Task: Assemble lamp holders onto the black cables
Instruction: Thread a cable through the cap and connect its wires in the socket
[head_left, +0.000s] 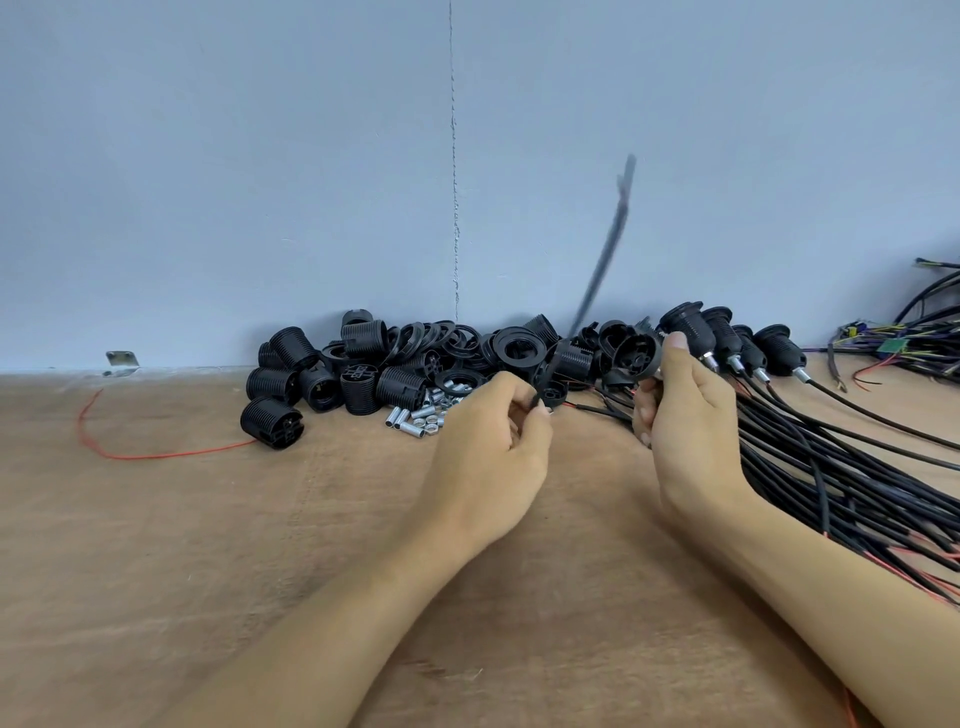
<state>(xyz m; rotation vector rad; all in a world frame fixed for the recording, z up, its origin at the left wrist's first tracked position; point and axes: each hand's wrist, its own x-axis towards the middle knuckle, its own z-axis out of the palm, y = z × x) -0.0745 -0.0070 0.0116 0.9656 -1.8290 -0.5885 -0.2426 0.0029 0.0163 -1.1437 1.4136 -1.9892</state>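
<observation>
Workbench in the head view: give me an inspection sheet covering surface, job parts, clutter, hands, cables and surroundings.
Surface: brown wooden tabletop, scuffed grain.
Job's things: heap of black threaded plastic lamp holders against the wall; silver metal tubes and nuts in front of it; row of finished holders on cables at the right.
Clutter: loose red wire; small metal bracket by the wall; tangle of multicoloured wires far right.
Hands: left hand pinches a thin black cable, blurred, rising upward; right hand grips a black round holder part.
Cables: bundle of black cables fanned out at the right.
Surroundings: pale blue wall with a vertical seam.
</observation>
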